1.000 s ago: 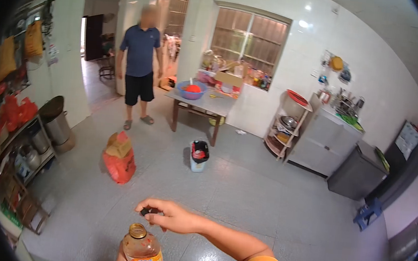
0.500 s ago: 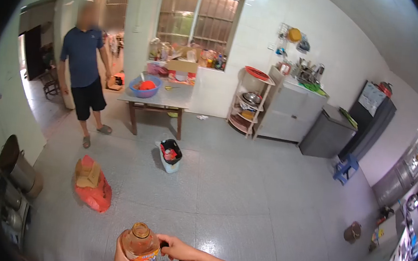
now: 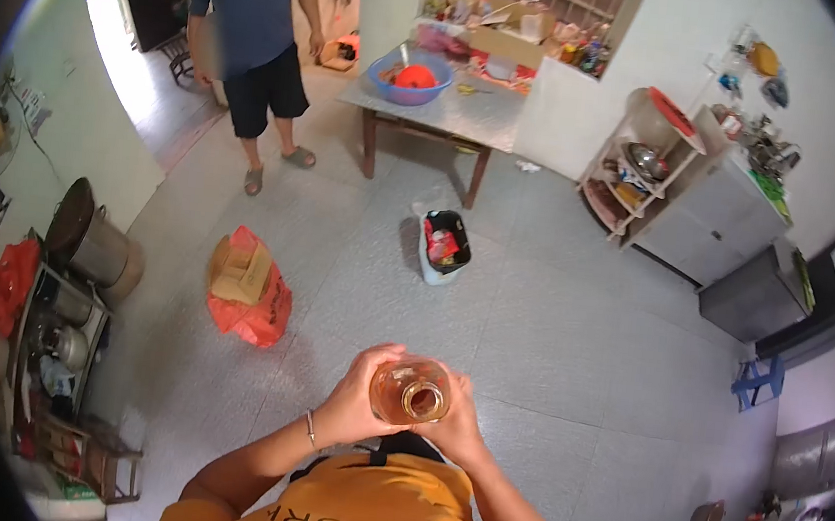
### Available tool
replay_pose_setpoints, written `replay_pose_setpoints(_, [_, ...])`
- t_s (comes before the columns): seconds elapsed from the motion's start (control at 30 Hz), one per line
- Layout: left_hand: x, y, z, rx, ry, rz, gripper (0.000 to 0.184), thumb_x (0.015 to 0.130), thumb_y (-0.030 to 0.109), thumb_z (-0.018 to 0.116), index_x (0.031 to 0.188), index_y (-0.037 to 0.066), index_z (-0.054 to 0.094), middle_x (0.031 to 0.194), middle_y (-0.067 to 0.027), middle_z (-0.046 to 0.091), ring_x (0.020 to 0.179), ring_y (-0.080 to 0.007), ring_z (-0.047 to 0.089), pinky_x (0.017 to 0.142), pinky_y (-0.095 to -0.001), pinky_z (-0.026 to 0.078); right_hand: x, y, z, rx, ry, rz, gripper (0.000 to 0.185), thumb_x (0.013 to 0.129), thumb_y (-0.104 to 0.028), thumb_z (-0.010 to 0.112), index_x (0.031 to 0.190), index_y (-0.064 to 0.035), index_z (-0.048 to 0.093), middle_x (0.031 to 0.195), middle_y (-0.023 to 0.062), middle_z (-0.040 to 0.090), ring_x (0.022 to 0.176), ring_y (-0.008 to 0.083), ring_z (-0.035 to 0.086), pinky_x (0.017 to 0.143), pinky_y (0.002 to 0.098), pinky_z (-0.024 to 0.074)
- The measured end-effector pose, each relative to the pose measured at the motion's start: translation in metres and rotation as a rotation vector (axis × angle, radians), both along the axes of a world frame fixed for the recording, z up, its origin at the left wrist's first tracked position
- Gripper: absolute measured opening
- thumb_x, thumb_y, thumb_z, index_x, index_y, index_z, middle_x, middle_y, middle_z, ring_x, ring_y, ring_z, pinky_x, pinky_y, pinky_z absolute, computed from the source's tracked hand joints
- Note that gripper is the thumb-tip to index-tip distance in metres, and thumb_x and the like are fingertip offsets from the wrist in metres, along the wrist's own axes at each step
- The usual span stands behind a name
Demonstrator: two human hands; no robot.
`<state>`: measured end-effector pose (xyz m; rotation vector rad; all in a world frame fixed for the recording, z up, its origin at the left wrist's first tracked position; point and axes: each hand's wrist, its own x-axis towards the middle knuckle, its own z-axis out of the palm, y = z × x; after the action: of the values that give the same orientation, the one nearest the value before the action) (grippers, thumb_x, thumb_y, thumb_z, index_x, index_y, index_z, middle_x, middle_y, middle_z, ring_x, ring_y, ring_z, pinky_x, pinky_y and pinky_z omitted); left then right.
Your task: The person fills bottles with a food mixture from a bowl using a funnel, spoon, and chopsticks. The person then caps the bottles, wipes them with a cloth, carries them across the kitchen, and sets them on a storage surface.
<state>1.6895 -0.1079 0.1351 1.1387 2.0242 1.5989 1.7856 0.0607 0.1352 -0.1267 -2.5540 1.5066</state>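
Observation:
An uncapped, clear jar-like bottle with a brownish tint is held in front of my orange shirt. Its round mouth tips toward the camera. My left hand wraps around one side of it, a thin bracelet on that wrist. On the opposite side, my right hand grips the bottle too, its fingers partly hidden behind the glass. The label is out of sight from this angle.
A red plastic bag with cardboard and a lined trash bin stand on the floor ahead. Beyond are a table with a blue basin and a standing person. A rack with pots is at left.
The camera view has tilted down and turned left. The bottle has tipped its mouth more toward the camera, and my right hand has moved from beside it to around it.

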Motion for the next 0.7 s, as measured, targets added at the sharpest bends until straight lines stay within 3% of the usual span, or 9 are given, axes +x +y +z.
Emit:
replay_pose_setpoints(0.07, [-0.037, 0.014, 0.008, 0.047, 0.131, 0.039, 0.099, 0.06, 0.019, 0.089, 0.136, 0.004, 0.027, 0.136, -0.0211, 0.039, 0.129, -0.0325, 0.041, 0.105, -0.0409, 0.039, -0.042, 0.015, -0.003, -0.006, 0.199, -0.017, 0.087, 0.058, -0.01, 0.087, 0.133, -0.0068, 0.045, 0.111, 0.011, 0.055, 0.1, 0.0279, 0.047, 0.09, 0.035, 0.0421])
replay_pose_setpoints(0.23, [-0.122, 0.031, 0.021, 0.065, 0.128, 0.136, 0.093, 0.057, 0.016, 0.09, 0.131, 0.007, 0.036, 0.141, -0.0174, 0.037, 0.131, -0.0338, 0.039, 0.105, -0.0414, 0.039, -0.141, 0.037, 0.003, 0.038, 0.181, 0.005, 0.091, 0.055, -0.006, 0.086, 0.135, -0.0071, 0.044, 0.106, 0.0131, 0.049, 0.102, 0.0287, 0.047, 0.09, 0.0347, 0.0423])
replay_pose_setpoints(0.47, [-0.261, 0.029, 0.005, 0.138, 0.137, 0.173, 0.088, 0.056, 0.015, 0.09, 0.128, 0.007, 0.04, 0.136, -0.0162, 0.044, 0.127, -0.0335, 0.044, 0.105, -0.0421, 0.04, -0.285, 0.03, -0.011, 0.005, 0.178, 0.037, 0.087, 0.061, -0.006, 0.083, 0.137, -0.0086, 0.042, 0.11, 0.0117, 0.052, 0.102, 0.0284, 0.048, 0.091, 0.0355, 0.0416])
replay_pose_setpoints(0.57, [-0.333, 0.028, 0.007, 0.076, 0.339, 0.194, 0.083, 0.057, 0.014, 0.089, 0.125, 0.008, 0.042, 0.131, -0.0153, 0.049, 0.124, -0.035, 0.046, 0.103, -0.0435, 0.04, -0.352, 0.021, -0.022, 0.014, 0.201, -0.019, 0.086, 0.065, -0.006, 0.082, 0.139, -0.0102, 0.039, 0.113, 0.0094, 0.055, 0.103, 0.0272, 0.048, 0.092, 0.036, 0.0403])
replay_pose_setpoints(0.67, [-0.408, 0.026, 0.017, 0.087, 0.372, 0.099, 0.085, 0.058, 0.015, 0.089, 0.127, 0.008, 0.041, 0.133, -0.0175, 0.045, 0.127, -0.0339, 0.045, 0.102, -0.0413, 0.041, -0.413, 0.014, -0.02, 0.017, 0.222, -0.083, 0.086, 0.066, -0.005, 0.081, 0.141, -0.009, 0.037, 0.115, 0.0089, 0.054, 0.104, 0.0268, 0.047, 0.092, 0.036, 0.0396])
replay_pose_setpoints(0.7, [-0.433, 0.028, 0.021, 0.09, 0.375, 0.084, 0.085, 0.058, 0.015, 0.089, 0.127, 0.008, 0.041, 0.133, -0.0175, 0.045, 0.127, -0.0339, 0.045, 0.102, -0.0413, 0.041, -0.434, 0.012, -0.015, 0.014, 0.212, -0.124, 0.088, 0.065, -0.005, 0.081, 0.14, -0.0072, 0.037, 0.114, 0.0123, 0.05, 0.104, 0.0289, 0.047, 0.092, 0.0367, 0.0406])
